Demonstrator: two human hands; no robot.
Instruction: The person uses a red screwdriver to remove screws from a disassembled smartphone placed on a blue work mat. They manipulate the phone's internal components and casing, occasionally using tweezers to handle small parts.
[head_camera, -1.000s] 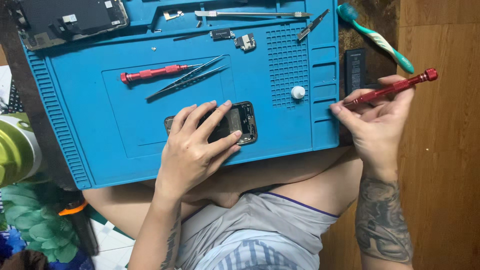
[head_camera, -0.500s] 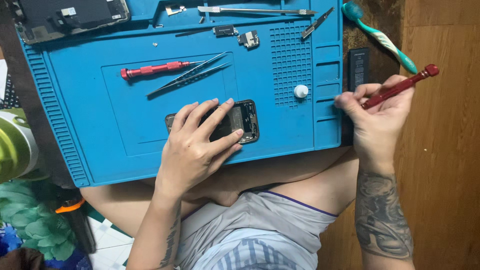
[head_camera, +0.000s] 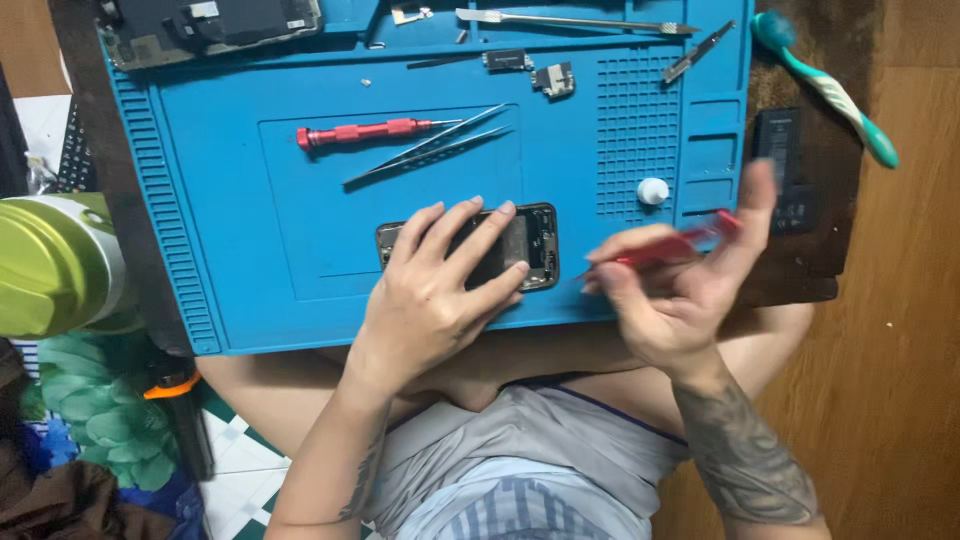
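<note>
Phone work is in hand: your left hand (head_camera: 440, 300) lies flat with fingers spread over the opened phone body (head_camera: 530, 245), pinning it to the blue repair mat (head_camera: 230, 200) near its front edge. Your right hand (head_camera: 680, 290) pinches a red screwdriver (head_camera: 670, 248), tip aimed toward the phone's right end but apart from it. You seem between screws; the next move calls for setting the tip squarely in a screw head while the phone stays pinned. Motion blurs the driver and your right fingers, so the tip is hard to make out. Your left hand hides most of the phone's inside. A second red screwdriver (head_camera: 360, 132) and tweezers (head_camera: 430, 152) lie beyond.
</note>
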